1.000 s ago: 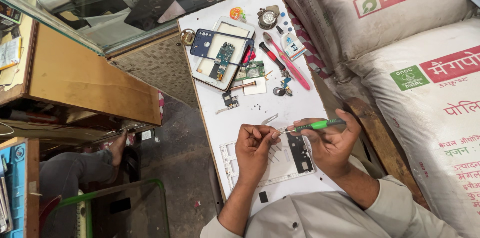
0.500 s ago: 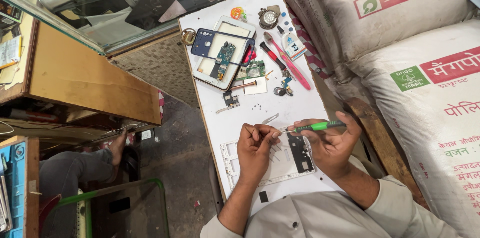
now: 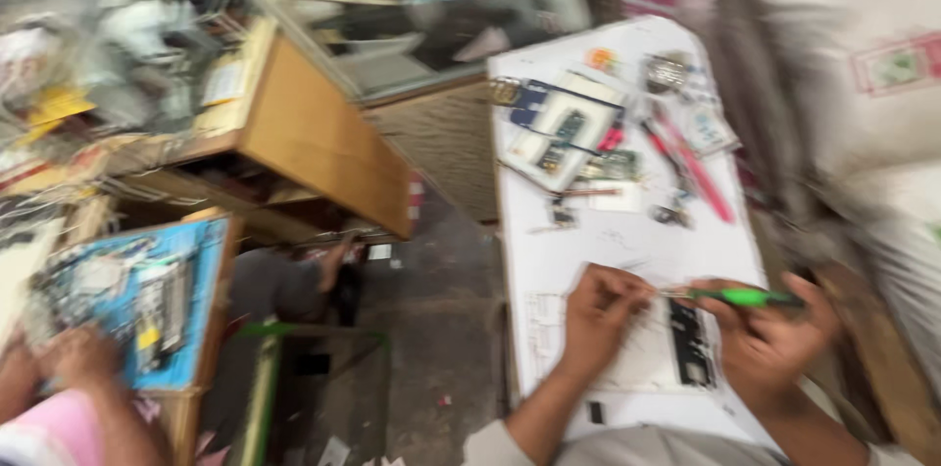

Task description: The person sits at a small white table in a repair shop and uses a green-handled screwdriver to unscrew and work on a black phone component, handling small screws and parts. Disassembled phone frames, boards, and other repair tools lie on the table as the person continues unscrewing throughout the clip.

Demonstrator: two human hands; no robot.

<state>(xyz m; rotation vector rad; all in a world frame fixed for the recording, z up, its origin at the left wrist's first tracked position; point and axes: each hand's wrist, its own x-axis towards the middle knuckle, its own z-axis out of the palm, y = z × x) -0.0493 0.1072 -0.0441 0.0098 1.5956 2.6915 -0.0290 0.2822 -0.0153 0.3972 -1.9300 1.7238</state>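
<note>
Screwdriver [image 3: 750, 297], green-handled, sat pinched in the right hand [image 3: 774, 343], its long axis lying nearly level, handle out to the right and tip pointing left toward the left hand [image 3: 598, 314]. That tip met the left fingertips just above the top end of the dark board [image 3: 691, 343], a narrow strip whose long axis ran away from the person, roughly square to the screwdriver. The left hand rested curled on the white sheet [image 3: 627, 250] just left of the board, fingers closed down near the tip; motion blur hid whether they pinched a small part. Both hands flanked the board, the right one nearer its side, the left nearer its top corner. Farther from the board, up the sheet, lay an opened phone [image 3: 559, 128], a red tool [image 3: 696, 167] and small loose parts. Well left of the board, across the floor gap, another person's hands [image 3: 59, 363] worked at a blue mat [image 3: 137, 294].
</note>
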